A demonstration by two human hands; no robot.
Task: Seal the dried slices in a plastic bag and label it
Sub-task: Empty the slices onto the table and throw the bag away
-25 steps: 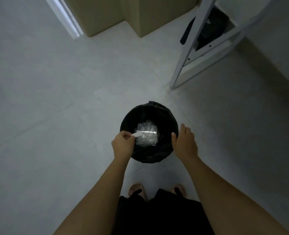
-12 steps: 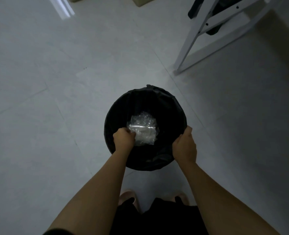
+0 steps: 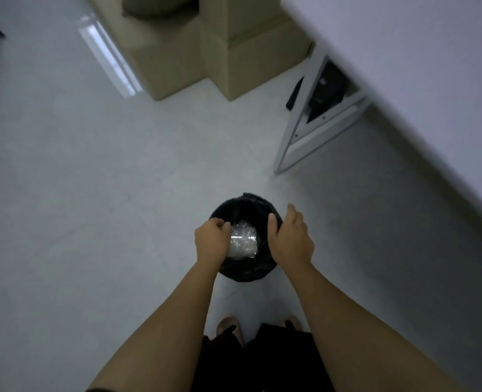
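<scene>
A small black bin (image 3: 244, 271) lined with a black bag stands on the floor in front of my feet. Crumpled clear plastic (image 3: 242, 241) lies inside it. My left hand (image 3: 210, 241) hovers over the bin's left rim with its fingers curled in; nothing shows in them. My right hand (image 3: 289, 240) is over the right rim, thumb and fingers spread, holding nothing. I cannot tell whether it touches the rim. No dried slices, sealed bag or label are in view.
Pale floor (image 3: 92, 222) surrounds the bin. A white table frame (image 3: 305, 128) with a dark object behind it stands at the right under a white tabletop (image 3: 418, 66). Beige boxes (image 3: 228, 52) sit at the back.
One second ago my left hand pinched a white strip over the bin, then dipped inside. Now the strip is gone from view, and both hands are higher above the rim.
</scene>
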